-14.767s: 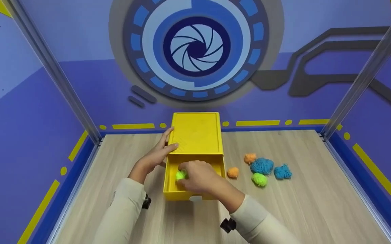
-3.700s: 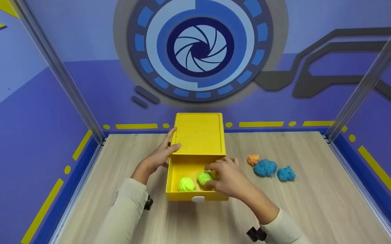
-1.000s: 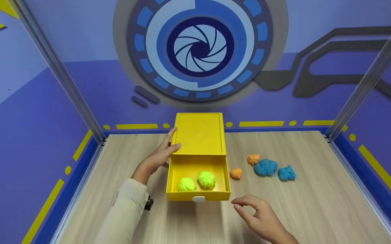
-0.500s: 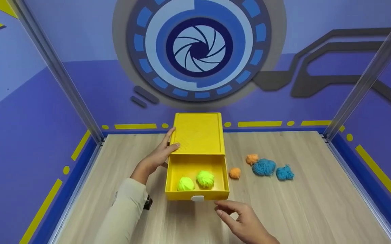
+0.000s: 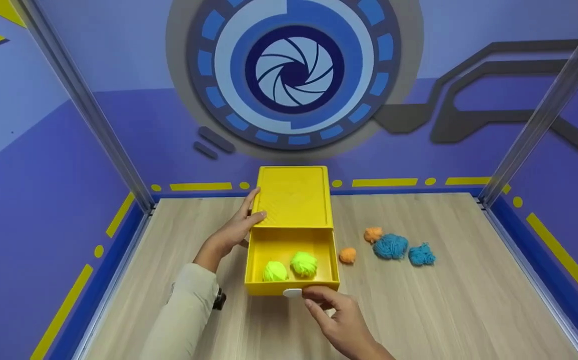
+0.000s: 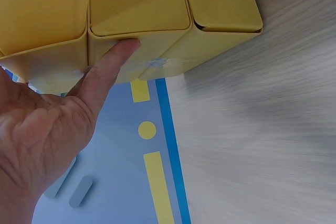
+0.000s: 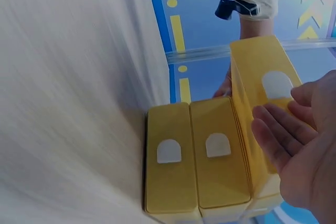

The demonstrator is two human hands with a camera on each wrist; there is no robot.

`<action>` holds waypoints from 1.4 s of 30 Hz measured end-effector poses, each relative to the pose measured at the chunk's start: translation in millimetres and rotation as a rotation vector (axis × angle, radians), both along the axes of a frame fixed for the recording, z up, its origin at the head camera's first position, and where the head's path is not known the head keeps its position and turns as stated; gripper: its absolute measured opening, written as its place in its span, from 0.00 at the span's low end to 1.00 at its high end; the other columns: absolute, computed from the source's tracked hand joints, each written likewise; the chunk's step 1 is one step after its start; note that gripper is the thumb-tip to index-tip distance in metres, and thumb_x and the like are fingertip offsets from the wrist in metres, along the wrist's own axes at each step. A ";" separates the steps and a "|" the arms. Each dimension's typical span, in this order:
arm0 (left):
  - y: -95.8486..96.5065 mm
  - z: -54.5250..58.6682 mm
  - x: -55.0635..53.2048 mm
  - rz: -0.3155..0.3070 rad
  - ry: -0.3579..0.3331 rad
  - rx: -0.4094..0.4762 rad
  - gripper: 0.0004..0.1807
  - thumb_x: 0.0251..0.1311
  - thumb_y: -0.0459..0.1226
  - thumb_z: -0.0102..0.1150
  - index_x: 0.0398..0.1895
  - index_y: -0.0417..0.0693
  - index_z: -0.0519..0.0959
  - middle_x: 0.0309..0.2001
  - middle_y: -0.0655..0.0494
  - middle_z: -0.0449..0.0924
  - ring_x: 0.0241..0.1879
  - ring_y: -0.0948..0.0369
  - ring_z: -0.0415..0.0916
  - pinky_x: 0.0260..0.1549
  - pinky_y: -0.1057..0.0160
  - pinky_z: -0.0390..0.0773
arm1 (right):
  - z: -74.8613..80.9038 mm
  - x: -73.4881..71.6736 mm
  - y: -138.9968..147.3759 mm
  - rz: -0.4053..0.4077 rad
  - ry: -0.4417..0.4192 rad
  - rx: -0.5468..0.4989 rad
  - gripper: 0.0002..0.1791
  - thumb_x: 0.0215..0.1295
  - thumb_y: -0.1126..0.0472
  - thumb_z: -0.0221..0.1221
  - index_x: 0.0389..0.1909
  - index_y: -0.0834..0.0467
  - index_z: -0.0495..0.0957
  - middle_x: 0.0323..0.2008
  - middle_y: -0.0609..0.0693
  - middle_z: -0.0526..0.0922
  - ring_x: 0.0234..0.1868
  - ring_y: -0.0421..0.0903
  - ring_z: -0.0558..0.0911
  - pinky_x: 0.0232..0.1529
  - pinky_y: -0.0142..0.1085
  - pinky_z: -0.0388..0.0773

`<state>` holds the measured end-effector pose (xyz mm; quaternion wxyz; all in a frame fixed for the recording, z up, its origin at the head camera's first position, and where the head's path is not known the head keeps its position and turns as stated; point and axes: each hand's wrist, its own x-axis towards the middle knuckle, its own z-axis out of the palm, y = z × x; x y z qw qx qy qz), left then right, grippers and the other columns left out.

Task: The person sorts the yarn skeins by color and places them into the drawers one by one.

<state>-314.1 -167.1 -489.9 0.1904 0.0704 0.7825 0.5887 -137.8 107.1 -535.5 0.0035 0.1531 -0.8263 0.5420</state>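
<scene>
A yellow cabinet (image 5: 294, 197) of stacked drawers stands on the table, its top drawer (image 5: 335, 257) pulled out toward me. Two neon-green yarn balls (image 5: 274, 271) lie inside that drawer, near its front. My left hand (image 5: 231, 231) holds the cabinet at its left side, thumb over the top edge; in the left wrist view a straight finger (image 6: 107, 72) presses the side. My right hand (image 5: 344, 317) is at the drawer front, index fingertip right at the edge of the white handle (image 5: 292, 293), thumb a little apart below. Its other fingers are loosely extended in the right wrist view.
Right of the cabinet lie a small orange yarn ball (image 5: 347, 255), another orange ball (image 5: 373, 234), a large blue yarn ball (image 5: 390, 246) and a smaller blue one (image 5: 422, 254). Two lower drawers (image 7: 173, 182) are closed. Blue printed walls (image 5: 128, 130) enclose the table.
Both green yarn balls have come into the drawer, one from the table on the right. My right hand has let go, drawn back, then moved left to the handle. My left hand stays put.
</scene>
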 end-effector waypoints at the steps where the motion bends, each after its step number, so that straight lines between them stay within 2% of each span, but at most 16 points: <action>1: -0.1 -0.3 0.1 0.001 0.000 -0.002 0.39 0.67 0.62 0.51 0.72 0.98 0.38 0.81 0.61 0.34 0.75 0.45 0.58 0.49 0.37 0.79 | -0.2 -0.1 -2.2 -0.009 0.006 -0.005 0.11 0.71 0.49 0.59 0.49 0.44 0.83 0.43 0.38 0.88 0.40 0.34 0.86 0.40 0.30 0.83; 4: -0.1 -1.5 0.3 0.001 0.000 0.000 0.39 0.67 0.62 0.51 0.71 0.98 0.39 0.81 0.62 0.35 0.73 0.46 0.61 0.49 0.37 0.79 | -1.1 0.7 -7.5 -0.046 0.030 -0.019 0.09 0.70 0.50 0.60 0.46 0.44 0.84 0.40 0.37 0.88 0.36 0.34 0.85 0.38 0.31 0.83; 8: 0.4 -2.2 -0.2 0.002 0.004 0.006 0.39 0.67 0.62 0.51 0.71 0.99 0.39 0.81 0.62 0.35 0.72 0.45 0.64 0.49 0.37 0.79 | -4.1 1.7 -15.8 -0.128 0.104 -0.022 0.04 0.68 0.53 0.62 0.41 0.44 0.84 0.34 0.34 0.87 0.31 0.32 0.84 0.33 0.30 0.83; 14: 0.0 -1.1 -0.5 0.007 0.013 -0.002 0.40 0.66 0.63 0.51 0.72 0.98 0.38 0.81 0.62 0.36 0.70 0.45 0.66 0.46 0.40 0.81 | -9.5 2.3 -30.7 -0.265 0.250 0.064 0.03 0.66 0.53 0.64 0.35 0.46 0.84 0.30 0.34 0.87 0.27 0.27 0.81 0.30 0.24 0.81; 17: -0.2 -1.9 -1.3 0.012 0.012 -0.004 0.40 0.66 0.63 0.52 0.72 0.98 0.38 0.81 0.62 0.35 0.71 0.45 0.65 0.45 0.41 0.82 | -10.7 2.6 -36.3 -0.303 0.296 0.079 0.05 0.67 0.53 0.64 0.33 0.48 0.83 0.28 0.36 0.87 0.26 0.26 0.81 0.29 0.22 0.80; 26: -0.9 -4.5 -1.5 0.006 0.009 -0.009 0.41 0.65 0.64 0.52 0.72 0.98 0.38 0.81 0.63 0.36 0.71 0.45 0.64 0.46 0.42 0.81 | -13.8 2.1 -38.9 -0.317 0.330 0.048 0.03 0.66 0.58 0.65 0.32 0.46 0.83 0.26 0.39 0.87 0.23 0.26 0.78 0.24 0.24 0.78; 31: -2.7 -5.3 -1.3 0.010 0.010 -0.006 0.40 0.65 0.65 0.52 0.71 0.99 0.38 0.81 0.64 0.37 0.71 0.46 0.65 0.46 0.42 0.81 | -14.6 0.9 -39.2 -0.304 0.319 0.047 0.03 0.67 0.56 0.64 0.33 0.47 0.84 0.26 0.38 0.86 0.23 0.27 0.78 0.23 0.24 0.78; 42: -1.8 -2.4 -0.5 -0.004 0.019 -0.007 0.40 0.65 0.65 0.51 0.71 0.99 0.38 0.81 0.64 0.33 0.75 0.45 0.57 0.52 0.35 0.76 | -12.7 -3.3 -38.5 -0.293 0.348 -0.004 0.03 0.65 0.58 0.65 0.32 0.46 0.83 0.25 0.35 0.84 0.23 0.28 0.78 0.24 0.26 0.79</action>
